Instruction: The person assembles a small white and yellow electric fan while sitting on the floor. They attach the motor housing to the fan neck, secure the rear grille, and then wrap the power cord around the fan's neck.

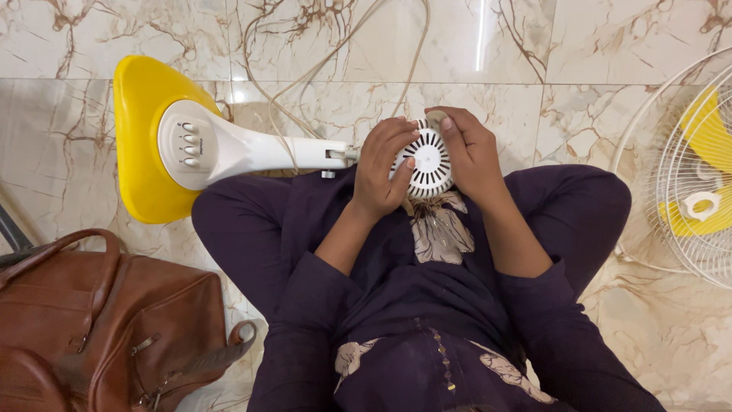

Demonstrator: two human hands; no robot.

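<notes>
I sit cross-legged on the floor with a table fan lying across my lap. Its round white slotted motor housing (429, 164) faces up at me. My left hand (383, 169) wraps the housing's left side, fingers curled over its rim. My right hand (469, 152) grips the right side, thumb on the top edge. The fan's white neck (263, 149) runs left to a yellow base (141, 137) with a white panel of round buttons (188, 141).
A brown leather bag (107, 328) lies at the lower left. A white wire fan guard with yellow blades (698, 191) lies on the marble floor at the right. A beige power cord (328, 57) loops above the fan.
</notes>
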